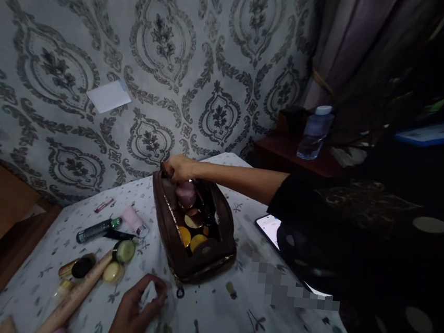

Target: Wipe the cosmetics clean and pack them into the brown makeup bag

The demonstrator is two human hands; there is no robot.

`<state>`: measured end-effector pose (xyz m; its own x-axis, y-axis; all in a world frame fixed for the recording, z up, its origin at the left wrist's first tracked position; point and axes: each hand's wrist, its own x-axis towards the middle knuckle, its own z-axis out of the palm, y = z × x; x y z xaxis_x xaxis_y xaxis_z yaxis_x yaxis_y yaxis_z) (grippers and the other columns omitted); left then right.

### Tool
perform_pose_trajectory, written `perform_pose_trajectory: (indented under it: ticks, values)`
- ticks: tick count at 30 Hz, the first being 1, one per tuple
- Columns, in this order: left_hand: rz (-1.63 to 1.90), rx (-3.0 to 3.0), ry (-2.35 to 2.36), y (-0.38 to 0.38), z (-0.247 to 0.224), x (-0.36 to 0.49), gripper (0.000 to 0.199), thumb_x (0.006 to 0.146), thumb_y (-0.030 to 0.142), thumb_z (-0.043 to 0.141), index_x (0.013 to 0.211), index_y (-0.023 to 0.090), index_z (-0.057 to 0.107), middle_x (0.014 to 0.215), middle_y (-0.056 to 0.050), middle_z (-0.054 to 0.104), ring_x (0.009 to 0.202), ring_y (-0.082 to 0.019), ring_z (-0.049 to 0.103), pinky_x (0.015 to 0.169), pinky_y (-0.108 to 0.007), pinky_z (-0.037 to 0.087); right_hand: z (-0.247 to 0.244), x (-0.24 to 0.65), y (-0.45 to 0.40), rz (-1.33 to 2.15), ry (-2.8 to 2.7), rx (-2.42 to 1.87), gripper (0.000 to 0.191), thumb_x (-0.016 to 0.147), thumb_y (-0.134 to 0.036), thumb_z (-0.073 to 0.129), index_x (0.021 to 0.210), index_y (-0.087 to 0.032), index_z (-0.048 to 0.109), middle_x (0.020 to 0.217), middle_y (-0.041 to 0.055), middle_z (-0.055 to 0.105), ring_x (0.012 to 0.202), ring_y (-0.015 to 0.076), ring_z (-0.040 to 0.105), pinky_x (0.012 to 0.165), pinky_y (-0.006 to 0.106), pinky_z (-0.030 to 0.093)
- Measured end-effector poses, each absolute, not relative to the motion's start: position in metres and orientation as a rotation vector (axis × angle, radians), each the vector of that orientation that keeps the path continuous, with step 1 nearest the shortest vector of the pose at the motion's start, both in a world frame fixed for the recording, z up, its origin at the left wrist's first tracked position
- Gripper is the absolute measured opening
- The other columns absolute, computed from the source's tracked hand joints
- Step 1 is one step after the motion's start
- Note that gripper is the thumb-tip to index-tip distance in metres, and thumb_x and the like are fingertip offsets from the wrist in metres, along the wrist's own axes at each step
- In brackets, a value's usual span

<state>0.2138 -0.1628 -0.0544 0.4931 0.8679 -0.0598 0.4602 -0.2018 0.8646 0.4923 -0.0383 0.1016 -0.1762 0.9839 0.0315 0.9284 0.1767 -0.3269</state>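
A brown cosmetic bag [165,224] lies unzipped on the patterned sheet, its mouth facing up. Inside show a pink rounded item [186,194] and several gold-topped round containers [198,243]. My right hand [180,168], reaching in from the right in a black sleeve, is closed at the bag's far end; its fingertips are partly hidden. Near the bag's front left corner, my left hand [138,305] is curled around a crumpled white cloth or tissue [150,296].
Left of the bag lie a green bottle [96,231], a pink tube [133,220], a green-lidded jar [124,251], a yellow round jar [113,272] and a long beige stick-like item [80,293]. A phone [269,228] is at right. A water bottle [314,133] stands behind.
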Motion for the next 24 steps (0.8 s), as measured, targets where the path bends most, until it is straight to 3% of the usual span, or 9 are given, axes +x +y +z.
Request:
perform_pose_trajectory:
  ticks: [7, 12, 18, 24]
  values:
    - [0.537, 1.883, 1.031, -0.160, -0.048, 0.214, 0.021, 0.083, 0.039, 0.059, 0.081, 0.019, 0.061, 0.081, -0.002, 0.065, 0.082, -0.020, 0.057, 0.075, -0.027, 0.043, 0.114, 0.492, -0.052, 0.198, -2.013, -1.747, 0.010, 0.075, -0.014, 0.063, 0.072, -0.012, 0.072, 0.060, 0.0019, 0.061, 0.062, 0.0136, 0.055, 0.059, 0.024, 0.038]
    - [0.584, 1.823, 0.996, -0.161, -0.045, 0.213, 0.016, 0.081, 0.034, 0.060, 0.085, 0.018, 0.063, 0.082, -0.001, 0.065, 0.083, -0.019, 0.058, 0.075, -0.025, 0.043, 0.119, 0.475, -0.080, 0.010, -1.946, -1.496, 0.026, 0.079, -0.027, 0.062, 0.055, -0.017, 0.056, 0.052, -0.0022, 0.048, 0.055, 0.0104, 0.042, 0.057, 0.026, 0.028]
    - [0.597, 1.902, 0.921, -0.166, -0.042, 0.206, 0.016, 0.082, 0.031, 0.059, 0.088, 0.017, 0.064, 0.084, -0.001, 0.068, 0.083, -0.019, 0.062, 0.075, -0.025, 0.046, 0.109, 0.428, -0.132, 0.278, -2.024, -1.241, 0.038, 0.084, -0.033, 0.056, 0.051, -0.019, 0.042, 0.048, -0.0045, 0.037, 0.051, 0.0086, 0.036, 0.054, 0.026, 0.025]
    - [0.404, 2.266, 0.961, -0.179, -0.020, 0.193, 0.013, 0.087, 0.025, 0.057, 0.095, 0.018, 0.065, 0.092, -0.004, 0.072, 0.085, -0.021, 0.066, 0.077, -0.028, 0.048, 0.074, 0.383, -0.162, 0.527, -2.174, -1.156, 0.039, 0.086, -0.037, 0.054, 0.054, -0.018, 0.045, 0.050, -0.0049, 0.038, 0.050, 0.0082, 0.035, 0.052, 0.024, 0.024]
